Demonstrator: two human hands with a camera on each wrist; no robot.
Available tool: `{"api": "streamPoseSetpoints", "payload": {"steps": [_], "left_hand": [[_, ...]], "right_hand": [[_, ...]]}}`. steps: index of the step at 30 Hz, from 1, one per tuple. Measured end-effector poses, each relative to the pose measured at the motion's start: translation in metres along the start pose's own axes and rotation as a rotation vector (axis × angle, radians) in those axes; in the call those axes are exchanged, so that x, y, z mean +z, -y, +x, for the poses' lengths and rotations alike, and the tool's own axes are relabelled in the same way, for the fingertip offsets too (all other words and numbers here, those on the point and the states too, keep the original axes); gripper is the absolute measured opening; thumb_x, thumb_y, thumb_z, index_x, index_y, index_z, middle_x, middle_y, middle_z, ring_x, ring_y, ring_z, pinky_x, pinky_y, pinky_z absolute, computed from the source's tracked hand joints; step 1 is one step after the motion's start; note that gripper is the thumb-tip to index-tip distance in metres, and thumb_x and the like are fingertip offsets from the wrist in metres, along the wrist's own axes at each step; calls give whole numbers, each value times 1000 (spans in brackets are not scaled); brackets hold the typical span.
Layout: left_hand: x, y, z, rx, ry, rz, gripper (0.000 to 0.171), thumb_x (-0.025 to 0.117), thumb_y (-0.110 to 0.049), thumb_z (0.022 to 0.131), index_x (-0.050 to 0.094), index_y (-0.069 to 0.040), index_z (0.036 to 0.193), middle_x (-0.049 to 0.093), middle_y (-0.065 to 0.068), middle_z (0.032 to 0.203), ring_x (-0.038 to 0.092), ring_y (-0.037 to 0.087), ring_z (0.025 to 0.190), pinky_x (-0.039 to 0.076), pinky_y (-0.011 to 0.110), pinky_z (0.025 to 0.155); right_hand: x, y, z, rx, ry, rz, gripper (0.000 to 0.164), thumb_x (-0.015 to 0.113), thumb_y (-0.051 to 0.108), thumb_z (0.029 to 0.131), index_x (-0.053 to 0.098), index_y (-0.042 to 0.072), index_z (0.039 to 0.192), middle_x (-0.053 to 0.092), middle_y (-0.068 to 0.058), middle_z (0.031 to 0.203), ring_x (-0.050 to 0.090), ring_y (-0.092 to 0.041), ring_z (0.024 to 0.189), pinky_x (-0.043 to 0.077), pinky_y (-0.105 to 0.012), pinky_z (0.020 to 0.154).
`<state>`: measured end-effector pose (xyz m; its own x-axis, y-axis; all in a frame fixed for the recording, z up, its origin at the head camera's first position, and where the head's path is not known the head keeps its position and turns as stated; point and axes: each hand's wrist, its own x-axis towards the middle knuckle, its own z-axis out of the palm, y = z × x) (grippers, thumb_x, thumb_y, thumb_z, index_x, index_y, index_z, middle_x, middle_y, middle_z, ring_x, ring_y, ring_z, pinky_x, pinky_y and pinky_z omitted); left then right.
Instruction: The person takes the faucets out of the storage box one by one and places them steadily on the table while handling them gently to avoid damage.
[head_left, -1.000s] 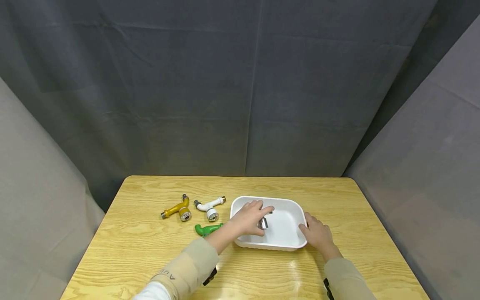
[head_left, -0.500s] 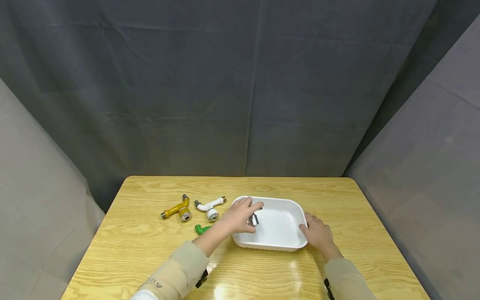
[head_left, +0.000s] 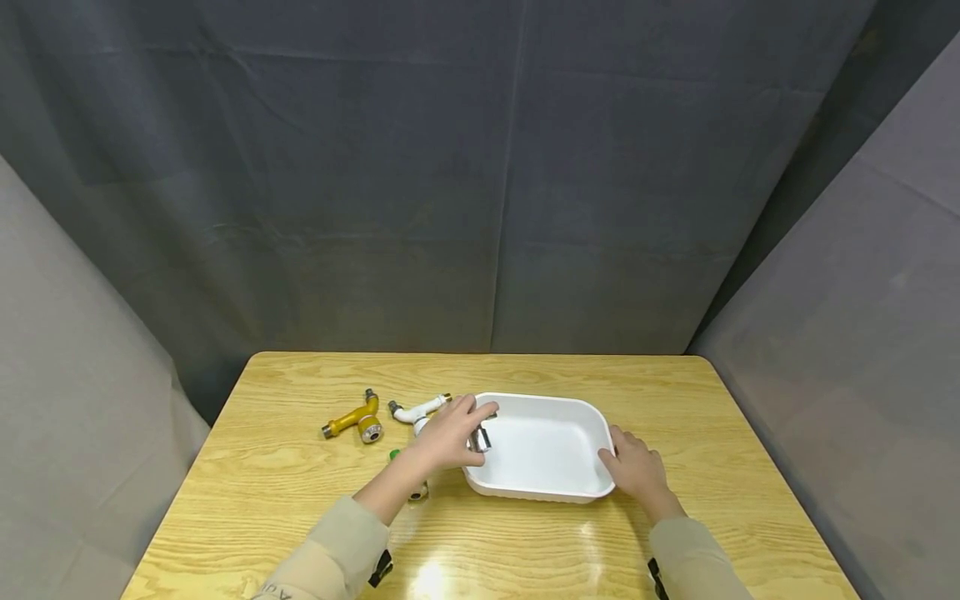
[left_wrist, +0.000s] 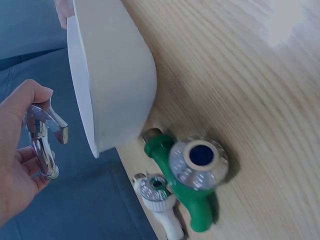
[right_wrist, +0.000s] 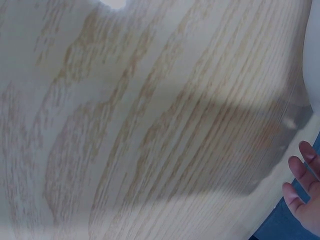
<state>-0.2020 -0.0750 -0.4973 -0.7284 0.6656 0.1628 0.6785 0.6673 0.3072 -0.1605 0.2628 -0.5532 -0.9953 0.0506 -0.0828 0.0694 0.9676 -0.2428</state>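
My left hand (head_left: 446,435) holds a chrome water tap (left_wrist: 44,150) above the left end of a white plastic tray (head_left: 543,487). In the left wrist view, the thumb lies over the top of the tap and the fingers curl behind its body. The tap is raised beside the tray's rim. My right hand (head_left: 636,468) grips the right end of the tray, thumb over the rim and fingers outside. Three of its fingertips (right_wrist: 296,162) show in the right wrist view. Below my left hand lies a green tap (left_wrist: 201,210), mostly hidden by the forearm in the head view.
A white tap (head_left: 411,414) lies left of the tray, partly covered by my left hand. Farther left is a yellow tap (head_left: 347,421). Everything stands on a wood-grain table (head_left: 247,492), with grey cloth (head_left: 360,208) behind and at both sides.
My left hand has moved left with the chrome tap, from over the middle of the tray to its left rim. The right hand and the tray have stayed put.
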Motion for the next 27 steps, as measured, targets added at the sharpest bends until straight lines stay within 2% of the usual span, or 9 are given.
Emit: {"api": "streamPoseSetpoints", "payload": {"steps": [4, 7, 11, 14, 17, 21, 27], "left_hand": [[2, 8, -10, -35, -14, -4, 75, 73, -33, 68, 41, -24, 135, 42, 0, 98, 39, 14, 80, 38, 32, 70], [4, 16, -19, -72, -18, -26, 74, 73, -32, 69, 41, -23, 136, 44, 3, 101, 41, 17, 84, 40, 37, 76], [8, 27, -32, -108, -46, -56, 75, 73, -31, 68, 42, -21, 135, 47, 6, 109, 47, 24, 97, 41, 43, 87], [10, 36, -42, -131, -68, -58, 77, 73, -31, 65, 42, -22, 135, 48, 4, 109, 48, 22, 99, 42, 42, 87], [11, 44, -53, -155, -75, -72, 77, 74, -30, 65, 42, -23, 135, 46, 1, 102, 44, 17, 89, 41, 38, 80], [11, 53, -68, -194, -84, -92, 78, 74, -29, 65, 43, -22, 136, 46, 0, 100, 44, 18, 87, 41, 38, 78], [15, 69, -89, -286, -92, -96, 81, 74, -25, 61, 43, -22, 136, 48, 5, 111, 48, 23, 99, 39, 44, 90]], "right_hand": [[1, -1, 0, 7, 2, 1, 50, 40, 33, 92, 38, 5, 133, 52, -22, 121, 47, -43, 110, 34, -63, 85], [2, -1, 1, 4, -5, -2, 50, 39, 34, 92, 39, 5, 132, 52, -21, 121, 47, -43, 110, 35, -63, 84], [3, -2, 2, -6, -16, -7, 48, 40, 34, 92, 40, 6, 131, 54, -20, 119, 49, -42, 107, 36, -63, 81], [3, -3, 2, -9, -20, -5, 48, 39, 33, 92, 40, 6, 131, 54, -20, 118, 49, -42, 107, 37, -63, 81], [3, -3, 2, -5, -20, -5, 49, 39, 34, 91, 39, 5, 132, 54, -21, 119, 49, -42, 108, 36, -63, 82], [4, -3, 2, -1, -17, -10, 51, 38, 34, 92, 38, 5, 133, 53, -21, 120, 48, -42, 109, 36, -63, 83], [5, -4, 2, -6, -23, 1, 49, 39, 34, 92, 39, 5, 132, 54, -20, 117, 49, -41, 107, 36, -62, 82]]}}
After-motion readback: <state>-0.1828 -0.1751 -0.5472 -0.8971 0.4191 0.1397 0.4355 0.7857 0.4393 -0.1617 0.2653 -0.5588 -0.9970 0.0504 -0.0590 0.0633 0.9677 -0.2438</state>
